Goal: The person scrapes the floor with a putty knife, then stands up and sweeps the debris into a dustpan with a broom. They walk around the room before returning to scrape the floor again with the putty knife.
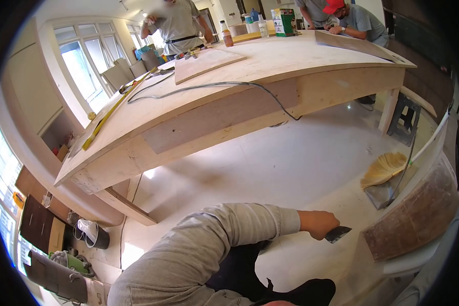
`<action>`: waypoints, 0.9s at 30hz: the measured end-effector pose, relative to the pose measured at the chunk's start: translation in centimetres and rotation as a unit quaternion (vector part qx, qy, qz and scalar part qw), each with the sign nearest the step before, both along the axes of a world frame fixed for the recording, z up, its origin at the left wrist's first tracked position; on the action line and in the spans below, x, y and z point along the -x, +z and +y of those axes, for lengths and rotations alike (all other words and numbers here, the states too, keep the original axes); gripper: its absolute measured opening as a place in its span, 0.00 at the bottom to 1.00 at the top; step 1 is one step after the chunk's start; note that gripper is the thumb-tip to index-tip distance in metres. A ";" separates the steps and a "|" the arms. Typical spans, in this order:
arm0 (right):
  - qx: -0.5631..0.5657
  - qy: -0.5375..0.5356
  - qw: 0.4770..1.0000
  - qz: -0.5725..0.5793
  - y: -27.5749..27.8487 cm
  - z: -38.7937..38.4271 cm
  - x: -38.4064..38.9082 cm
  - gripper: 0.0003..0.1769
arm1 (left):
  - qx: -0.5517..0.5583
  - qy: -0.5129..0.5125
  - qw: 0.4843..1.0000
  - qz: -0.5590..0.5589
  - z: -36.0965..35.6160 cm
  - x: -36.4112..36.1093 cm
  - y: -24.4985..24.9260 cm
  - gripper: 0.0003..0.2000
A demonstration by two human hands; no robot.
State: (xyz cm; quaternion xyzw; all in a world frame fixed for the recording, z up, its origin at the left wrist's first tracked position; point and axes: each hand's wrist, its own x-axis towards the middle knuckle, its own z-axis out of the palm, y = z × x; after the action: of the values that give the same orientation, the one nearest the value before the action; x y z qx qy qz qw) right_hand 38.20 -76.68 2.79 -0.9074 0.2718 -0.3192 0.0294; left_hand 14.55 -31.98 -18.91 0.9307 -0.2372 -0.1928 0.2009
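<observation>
My left hand (pixel 319 224) reaches across from the left in a long grey sleeve (pixel 250 222). Its fingers are closed around a putty knife (pixel 337 234), whose dark blade points to the right over the pale floor. The handle is hidden inside the fist. Just right of the blade stands a brown, dusty board (pixel 415 214), tilted, with a white surface (pixel 413 261) below it; blade and board are apart. Grey cloth shows at the lower right edge, but my right hand is not in view.
A large wooden worktable (pixel 290 66) spans the view ahead, bearing a cable, a yellow level (pixel 104 120), a board and bottles. Three people stand around it. A straw broom (pixel 385 171), a dustpan (pixel 380 196) and a black stool (pixel 405 120) are at right; a bucket (pixel 99 238) at left.
</observation>
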 end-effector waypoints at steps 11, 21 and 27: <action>-0.032 0.019 0.999 -0.018 0.0 -0.4 -0.5 0.45 | -0.029 0.035 0.998 0.033 -0.5 0.8 1.1 0.22; -0.027 0.029 0.999 -0.019 0.2 -0.1 0.6 0.43 | -0.104 -0.031 0.993 0.035 0.8 0.2 -8.9 0.14; -0.028 0.030 0.999 -0.022 0.2 -0.1 0.4 0.43 | -0.103 -0.031 0.993 0.055 0.0 1.6 -2.8 0.15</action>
State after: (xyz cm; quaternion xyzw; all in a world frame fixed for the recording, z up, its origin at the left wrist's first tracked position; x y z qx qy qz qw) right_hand 37.81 -76.78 2.95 -0.9068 0.2524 -0.3301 0.0704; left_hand 12.98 -32.03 -21.72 0.9267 -0.2330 -0.2735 0.1107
